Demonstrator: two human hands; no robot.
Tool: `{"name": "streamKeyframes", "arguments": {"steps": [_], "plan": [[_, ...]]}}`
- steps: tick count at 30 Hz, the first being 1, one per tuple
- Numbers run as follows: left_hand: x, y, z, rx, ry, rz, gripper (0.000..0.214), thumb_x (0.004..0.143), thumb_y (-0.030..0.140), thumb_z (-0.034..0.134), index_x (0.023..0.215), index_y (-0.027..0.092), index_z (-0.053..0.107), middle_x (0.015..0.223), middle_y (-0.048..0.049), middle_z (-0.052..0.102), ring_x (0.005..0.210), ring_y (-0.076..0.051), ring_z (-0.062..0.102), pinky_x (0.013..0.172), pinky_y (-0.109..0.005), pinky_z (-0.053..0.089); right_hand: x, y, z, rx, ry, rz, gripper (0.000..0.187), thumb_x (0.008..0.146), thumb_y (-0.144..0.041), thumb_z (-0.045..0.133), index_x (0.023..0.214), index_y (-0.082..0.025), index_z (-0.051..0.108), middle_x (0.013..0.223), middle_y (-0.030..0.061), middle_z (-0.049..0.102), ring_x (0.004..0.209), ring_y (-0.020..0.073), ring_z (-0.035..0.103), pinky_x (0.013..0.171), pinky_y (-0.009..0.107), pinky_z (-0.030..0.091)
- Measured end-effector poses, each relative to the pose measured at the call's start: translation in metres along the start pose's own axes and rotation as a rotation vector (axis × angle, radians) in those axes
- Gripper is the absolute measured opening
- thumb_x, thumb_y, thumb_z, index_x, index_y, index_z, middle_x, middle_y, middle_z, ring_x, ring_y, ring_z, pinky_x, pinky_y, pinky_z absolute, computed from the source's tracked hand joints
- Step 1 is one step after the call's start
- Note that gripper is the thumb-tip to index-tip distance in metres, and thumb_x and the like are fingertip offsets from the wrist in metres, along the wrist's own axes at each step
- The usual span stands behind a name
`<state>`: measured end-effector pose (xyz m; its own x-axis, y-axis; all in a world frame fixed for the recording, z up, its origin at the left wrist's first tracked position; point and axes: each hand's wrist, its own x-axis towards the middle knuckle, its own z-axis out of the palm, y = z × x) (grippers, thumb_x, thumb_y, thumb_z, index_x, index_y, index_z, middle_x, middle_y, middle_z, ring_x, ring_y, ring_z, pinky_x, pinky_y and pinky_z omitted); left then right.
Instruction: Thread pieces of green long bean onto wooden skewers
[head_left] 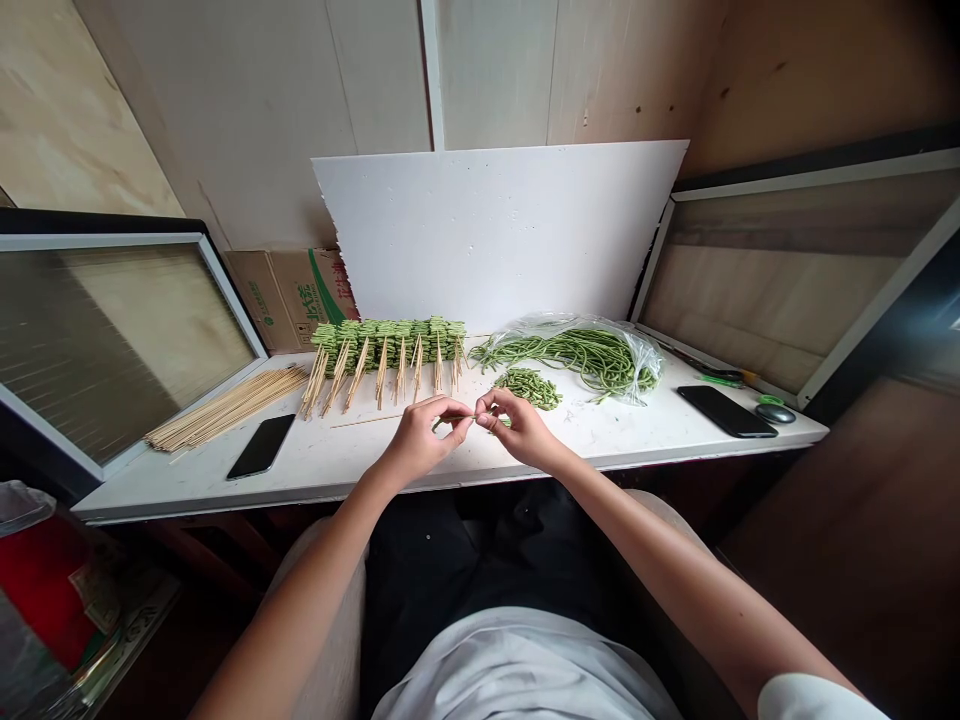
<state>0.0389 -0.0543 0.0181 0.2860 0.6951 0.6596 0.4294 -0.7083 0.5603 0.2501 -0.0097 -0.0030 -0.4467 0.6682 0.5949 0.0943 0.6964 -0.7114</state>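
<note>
Both hands meet above the front of the white table point(315, 465). My left hand point(421, 440) is closed in a pinch on a thin green long bean point(444, 419). The fingertips of my right hand point(521, 428) pinch the same bean, right beside the left fingertips. Just behind the right hand lies a small heap of short-cut bean pieces point(529, 386). Whole long beans point(592, 358) lie in and spill from a clear plastic bag point(646, 365) further back. Left of them, stacked rows of skewered bean pieces point(390, 340) have their bare stick ends toward me. A single bamboo skewer point(366, 421) lies left of my left hand.
Loose bamboo skewers point(225, 408) lie at the left, beside a dark phone point(261, 447). Another phone point(724, 411) and a small rounded dark object point(775, 412) are at the right. A white board point(502, 235) stands behind, with a cardboard box point(289, 295) to its left. Framed panels flank the table.
</note>
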Motion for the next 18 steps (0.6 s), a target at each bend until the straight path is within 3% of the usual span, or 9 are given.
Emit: {"name": "streamKeyframes", "arguments": {"steps": [8,12,15,18], "plan": [[0.0,0.001,0.004,-0.341,-0.083,-0.18,0.02,0.091,0.034,0.075,0.096,0.015,0.076,0.093,-0.0077,0.077,0.084,-0.018,0.069,0.074,-0.028,0.055,0.003,0.0,0.002,0.341,-0.093,0.064,0.038,0.087,-0.057,0.077,0.086,-0.02,0.066,0.083,0.0018,0.06,0.081,0.0182,0.056,0.078,0.033,0.047],[0.001,-0.015,-0.001,-0.386,-0.024,-0.276,0.027,0.088,0.039,0.078,0.098,0.015,0.076,0.092,-0.008,0.077,0.079,-0.018,0.07,0.07,-0.027,0.056,0.003,-0.013,-0.003,0.411,-0.101,0.072,0.033,0.089,-0.052,0.078,0.083,-0.021,0.067,0.083,0.001,0.059,0.077,0.0166,0.053,0.074,0.032,0.046],[0.002,-0.029,-0.008,-0.372,0.032,-0.301,0.029,0.086,0.04,0.08,0.099,0.015,0.076,0.094,-0.0084,0.077,0.084,-0.019,0.071,0.072,-0.027,0.057,0.005,-0.011,-0.01,0.283,-0.002,0.037,0.027,0.088,-0.049,0.08,0.087,-0.023,0.074,0.089,0.0043,0.066,0.084,0.0201,0.059,0.074,0.034,0.048],[0.001,-0.035,-0.012,-0.321,0.057,-0.278,0.026,0.087,0.037,0.079,0.1,0.015,0.076,0.097,-0.0094,0.077,0.089,-0.02,0.072,0.076,-0.028,0.058,0.007,0.01,-0.023,-0.048,0.14,0.02,0.026,0.086,-0.05,0.081,0.089,-0.024,0.082,0.092,0.0083,0.073,0.096,0.0259,0.062,0.08,0.037,0.049]]}}
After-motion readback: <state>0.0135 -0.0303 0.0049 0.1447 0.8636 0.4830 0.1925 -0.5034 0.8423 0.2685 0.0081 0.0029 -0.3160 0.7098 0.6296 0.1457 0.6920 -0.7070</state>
